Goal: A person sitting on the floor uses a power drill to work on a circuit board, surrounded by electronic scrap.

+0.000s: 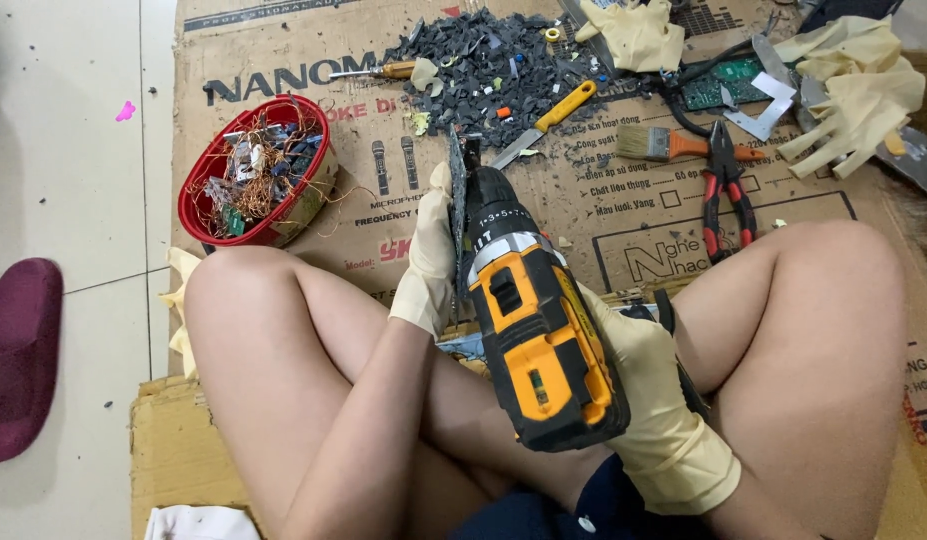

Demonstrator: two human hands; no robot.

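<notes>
Left hand (428,255): pale yellow rubber glove, wrinkled, cuff ending at wrist.
Right hand (655,385): matching pale yellow glove, loose flared cuff.
Legs: bare, crossed.
Clothing: dark navy shorts (583,510), small white button.

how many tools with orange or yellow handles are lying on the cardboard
3: a screwdriver beside the black scrap pile, a yellow-handled knife below it, a paintbrush further right. Others may be hidden.

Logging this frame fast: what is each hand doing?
Left hand: closed on an upright circuit board.
Right hand: closed on the yellow cordless drill.
</notes>
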